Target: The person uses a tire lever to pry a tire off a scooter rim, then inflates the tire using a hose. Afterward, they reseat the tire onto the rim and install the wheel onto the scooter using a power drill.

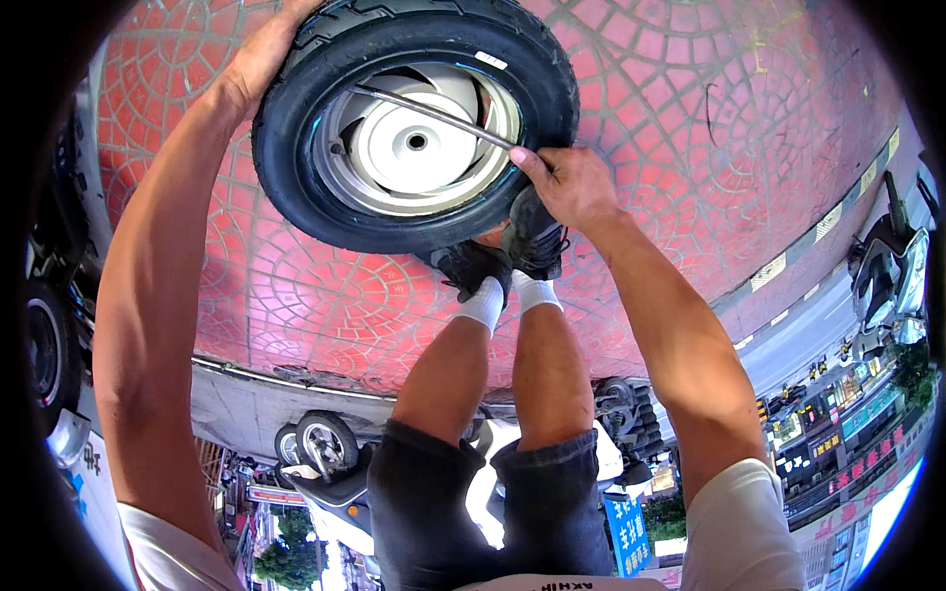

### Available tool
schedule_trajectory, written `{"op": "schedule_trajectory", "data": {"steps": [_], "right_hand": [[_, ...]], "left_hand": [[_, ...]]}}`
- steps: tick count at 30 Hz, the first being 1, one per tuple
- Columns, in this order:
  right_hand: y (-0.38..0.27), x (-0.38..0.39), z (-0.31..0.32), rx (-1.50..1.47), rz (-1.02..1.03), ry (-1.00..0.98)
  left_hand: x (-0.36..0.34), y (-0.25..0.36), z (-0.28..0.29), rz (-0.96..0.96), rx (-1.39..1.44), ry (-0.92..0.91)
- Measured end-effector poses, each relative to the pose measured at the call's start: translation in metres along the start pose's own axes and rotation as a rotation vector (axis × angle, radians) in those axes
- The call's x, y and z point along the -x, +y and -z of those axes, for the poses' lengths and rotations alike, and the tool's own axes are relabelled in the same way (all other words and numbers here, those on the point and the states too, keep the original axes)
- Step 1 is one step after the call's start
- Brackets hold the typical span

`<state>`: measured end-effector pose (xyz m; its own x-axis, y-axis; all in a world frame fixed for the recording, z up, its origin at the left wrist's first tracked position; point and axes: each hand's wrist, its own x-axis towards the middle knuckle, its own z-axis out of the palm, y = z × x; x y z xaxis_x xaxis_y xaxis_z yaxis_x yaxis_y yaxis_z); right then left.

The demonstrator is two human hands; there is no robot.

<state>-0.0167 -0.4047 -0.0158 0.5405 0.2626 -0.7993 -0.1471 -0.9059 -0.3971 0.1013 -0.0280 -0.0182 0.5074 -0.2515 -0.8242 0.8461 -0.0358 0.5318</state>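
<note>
Wheel [417, 141], silver and fitted with a black tyre [291, 148], sits just beyond your feet on the red patterned paving [670, 128], its face turned toward you so that hub and rim are within reach of both arms; whether it lies flat or leans a little, I cannot tell. Your right hand [574, 184] is curled firmly around the near end of a metal bar [434, 117], with the thumb laid along it, probably to guide its angle. That bar slants across the wheel's face from your grip to the far left part of the rim, and holding it by the end likely gives you the most leverage along its length. I cannot tell whether its far tip is tucked under the tyre's edge or merely rests there. Your left hand [268, 51] is against the tyre's outer left side, toward the far edge; its fingers run out of sight, so I cannot tell how far they are spread or whether they grip the tread. Set opposite the bar hand, it seems placed to steady the tyre. Your dark shoes [473, 268] stand close together at the near edge, the right toe overlapping the sidewall in view, a position that would help brace the wheel against sliding toward you.
</note>
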Motion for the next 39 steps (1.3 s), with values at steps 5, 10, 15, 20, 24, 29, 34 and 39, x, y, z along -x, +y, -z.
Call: {"op": "schedule_trajectory", "data": {"steps": [5,10,15,20,24,29,34,39], "right_hand": [[0.002,-0.005,-0.002,-0.001,0.028,0.045],[0.002,-0.006,-0.004,-0.041,0.035,0.065],[-0.001,-0.007,-0.001,-0.018,-0.006,0.024],[-0.019,0.001,0.004,-0.05,-0.072,-0.025],[-0.063,0.047,0.005,-0.359,-0.195,-0.174],[-0.118,0.101,0.008,-1.36,-0.187,-0.689],[-0.145,0.113,0.009,-2.226,-0.392,-0.794],[-0.197,0.125,0.03,-2.343,-0.613,-0.675]], "left_hand": [[-0.003,-0.003,0.005,-0.02,-0.022,0.02],[-0.004,-0.004,0.008,-0.033,-0.04,0.033],[-0.005,-0.001,0.008,-0.057,-0.073,0.051],[-0.007,-0.008,0.011,-0.091,-0.108,0.091],[-0.008,-0.005,0.011,-0.147,-0.246,0.188],[0.023,0.005,-0.014,-0.251,-0.915,0.71],[0.052,-0.017,-0.038,-0.303,-0.896,0.772],[0.035,-0.022,-0.02,-0.236,-0.92,0.676]]}}
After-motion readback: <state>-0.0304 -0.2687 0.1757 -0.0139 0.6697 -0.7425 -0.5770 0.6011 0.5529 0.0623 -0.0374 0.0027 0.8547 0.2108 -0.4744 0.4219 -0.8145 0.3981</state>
